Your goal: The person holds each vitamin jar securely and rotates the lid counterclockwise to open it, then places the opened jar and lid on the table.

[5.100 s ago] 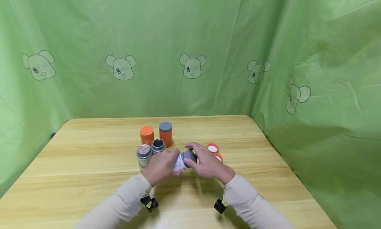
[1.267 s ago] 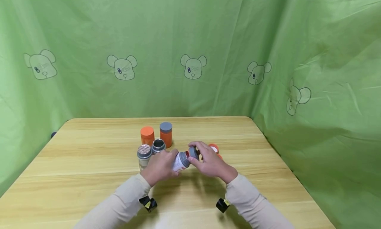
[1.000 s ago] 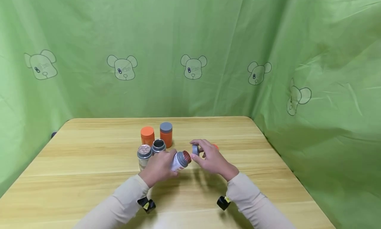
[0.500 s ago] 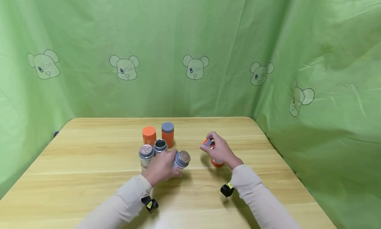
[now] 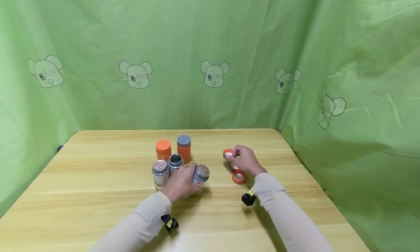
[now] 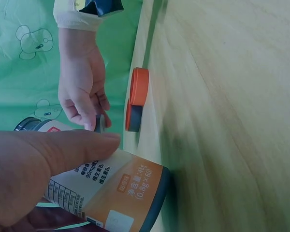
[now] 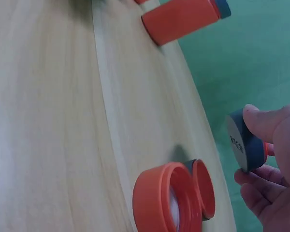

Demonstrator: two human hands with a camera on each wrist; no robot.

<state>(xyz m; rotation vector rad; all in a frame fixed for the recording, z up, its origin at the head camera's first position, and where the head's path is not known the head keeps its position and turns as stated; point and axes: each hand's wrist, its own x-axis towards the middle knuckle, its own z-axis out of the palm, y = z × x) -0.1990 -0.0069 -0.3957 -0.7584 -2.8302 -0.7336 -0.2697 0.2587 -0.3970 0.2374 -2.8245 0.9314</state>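
Note:
My left hand (image 5: 182, 182) grips a supplement bottle (image 6: 135, 188) with an orange and white label. Its lidless mouth (image 5: 203, 170) faces up, covered by a printed seal, and the bottle leans slightly right. My right hand (image 5: 247, 160) pinches a grey screw lid (image 7: 246, 140) between thumb and fingers, its orange inner side turned up in the head view. That lid hangs above the table's right part, just beyond an orange lid (image 5: 239, 177) and a grey-sided lid with an orange inside (image 7: 204, 188), which lie side by side with their insides showing.
Left of the held bottle stand a sealed lidless bottle (image 5: 160, 175) and a lidless one with a dark mouth (image 5: 176, 161). Behind them are an orange-lidded bottle (image 5: 163, 150) and an orange bottle with a grey lid (image 5: 184, 149). A green curtain (image 5: 177, 99) hangs behind the table.
The grey lid has come off the left hand's bottle. My right hand has carried it right and turned its inside up. The bottle has tipped more upright in my left hand.

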